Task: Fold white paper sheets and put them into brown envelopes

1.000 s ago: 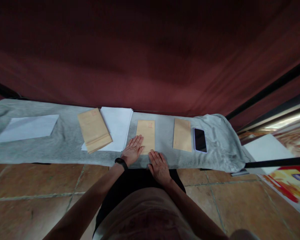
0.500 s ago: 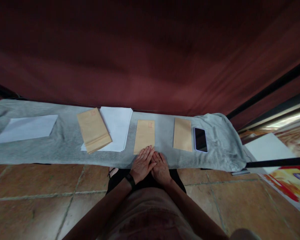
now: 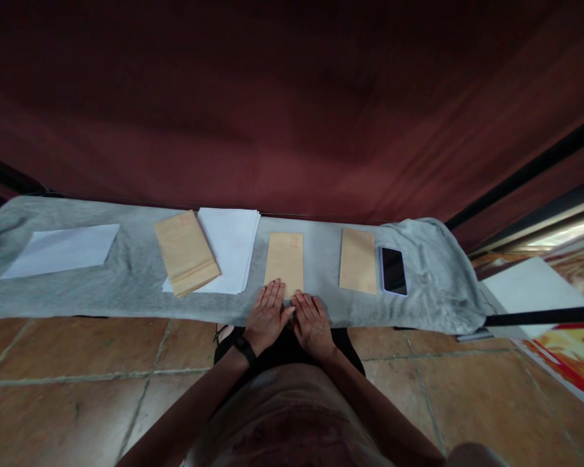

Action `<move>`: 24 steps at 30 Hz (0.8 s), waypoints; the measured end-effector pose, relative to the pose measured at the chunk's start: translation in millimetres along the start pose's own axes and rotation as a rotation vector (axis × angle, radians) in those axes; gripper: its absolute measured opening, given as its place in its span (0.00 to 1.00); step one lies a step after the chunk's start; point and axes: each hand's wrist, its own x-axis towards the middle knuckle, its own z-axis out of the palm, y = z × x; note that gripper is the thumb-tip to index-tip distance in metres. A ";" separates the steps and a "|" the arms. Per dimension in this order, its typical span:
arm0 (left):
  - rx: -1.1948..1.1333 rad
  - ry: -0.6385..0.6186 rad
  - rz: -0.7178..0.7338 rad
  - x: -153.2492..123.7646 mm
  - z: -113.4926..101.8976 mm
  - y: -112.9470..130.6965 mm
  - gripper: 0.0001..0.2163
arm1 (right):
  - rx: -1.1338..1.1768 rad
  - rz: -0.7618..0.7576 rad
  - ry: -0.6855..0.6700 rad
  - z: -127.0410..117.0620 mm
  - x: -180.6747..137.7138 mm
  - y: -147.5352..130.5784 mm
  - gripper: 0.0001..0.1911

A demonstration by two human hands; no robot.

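Observation:
A brown paper envelope [image 3: 284,259] with a red printed mark lies flat in front of me on the grey cloth. My left hand [image 3: 267,314] rests palm down with fingers stretched over its near left corner. Beside it, my right hand [image 3: 312,321] lies flat as well, fingertips at the near right corner. Neither hand grips anything. To the right lie a second brown envelope [image 3: 357,261] and a phone [image 3: 394,271] with a dark screen. On the left, a stack of brown envelopes [image 3: 183,246] partly covers a pile of white paper [image 3: 231,243].
A folded white sheet [image 3: 63,250] lies at the far left of the long narrow surface covered by a grey cloth [image 3: 141,285]. Dark red fabric [image 3: 292,143] hangs behind it. At right are a black bar [image 3: 540,316], a white board [image 3: 533,288] and a colourful box [image 3: 574,357].
My hands have moved apart: the left has shifted left, off the right hand's fingers. The view has turned slightly left. The papers, envelopes and phone keep their places.

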 end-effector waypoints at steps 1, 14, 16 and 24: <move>-0.012 -0.018 0.017 6.9 1.8 2.1 0.31 | 0.000 0.002 0.001 0.8 -0.1 0.0 0.31; -0.044 -0.106 -0.028 133.3 20.5 0.9 0.32 | 0.006 0.029 -0.043 -4.2 3.1 -0.7 0.33; -0.048 -0.116 -0.037 143.8 21.0 -1.2 0.32 | 0.003 0.029 -0.045 -4.5 2.9 -0.8 0.33; -0.027 -0.148 -0.001 144.9 17.8 -9.1 0.32 | 0.016 0.023 -0.028 -2.0 1.4 0.0 0.33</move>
